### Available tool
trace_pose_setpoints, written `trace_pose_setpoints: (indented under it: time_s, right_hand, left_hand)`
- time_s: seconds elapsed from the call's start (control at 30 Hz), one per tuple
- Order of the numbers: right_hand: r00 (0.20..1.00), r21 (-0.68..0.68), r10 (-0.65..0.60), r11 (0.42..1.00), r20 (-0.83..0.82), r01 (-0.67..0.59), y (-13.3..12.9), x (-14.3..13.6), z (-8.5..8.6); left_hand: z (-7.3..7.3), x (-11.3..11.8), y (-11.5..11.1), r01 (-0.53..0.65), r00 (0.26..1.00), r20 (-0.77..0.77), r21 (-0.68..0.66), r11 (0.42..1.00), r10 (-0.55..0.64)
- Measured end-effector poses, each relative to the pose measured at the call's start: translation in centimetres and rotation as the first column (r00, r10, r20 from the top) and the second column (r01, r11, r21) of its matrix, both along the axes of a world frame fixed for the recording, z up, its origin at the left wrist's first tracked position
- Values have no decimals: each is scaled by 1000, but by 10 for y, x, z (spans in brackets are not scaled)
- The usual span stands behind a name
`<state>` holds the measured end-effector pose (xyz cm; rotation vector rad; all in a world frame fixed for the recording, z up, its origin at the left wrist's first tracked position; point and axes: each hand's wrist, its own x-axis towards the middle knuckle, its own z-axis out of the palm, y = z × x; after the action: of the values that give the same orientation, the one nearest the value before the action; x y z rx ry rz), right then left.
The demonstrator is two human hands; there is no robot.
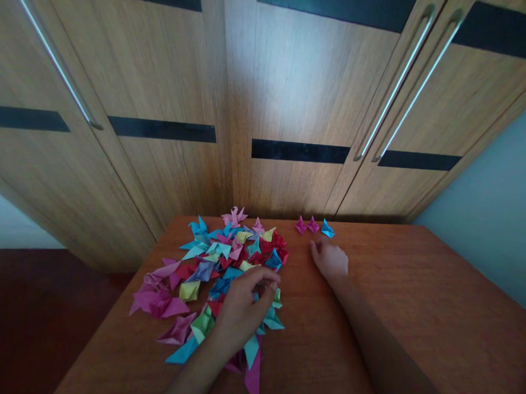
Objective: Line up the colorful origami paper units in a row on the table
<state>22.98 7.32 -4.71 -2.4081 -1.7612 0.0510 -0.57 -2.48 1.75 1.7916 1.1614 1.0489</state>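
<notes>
A colourful heap of folded paper pieces (202,270), several shaped like origami cranes, lies on the left part of the wooden table. Above its right side is my left hand (245,306), fingers curved and a gap showing between thumb and fingers, with no paper visible in it. My right hand (331,260) rests low over the table, right of the heap, its fingers bent together; no paper shows in them. Just beyond it sits a small blue paper piece (327,229), in line with two magenta ones, a left piece (300,225) and a middle piece (313,225).
The reddish-brown table (417,301) reaches to a wooden cupboard (296,92) with dark bands and long metal handles (398,86). A pale blue wall (504,194) borders the right side. Dark floor (19,319) shows beyond the table's left edge.
</notes>
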Motion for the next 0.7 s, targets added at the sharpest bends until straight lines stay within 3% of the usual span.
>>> trace_pose_setpoints:
  time_s: [0.2, 0.7]
  right_hand:
    - [987, -17, -163, 987, 18, 163, -2, 33, 1]
    - [988, 8, -149, 989, 50, 148, 34, 34, -1]
  left_hand:
    - [-2, 1, 0, 1, 1000, -15, 0, 1000, -1]
    - [-3, 1, 0, 8, 1000, -23, 10, 1000, -8]
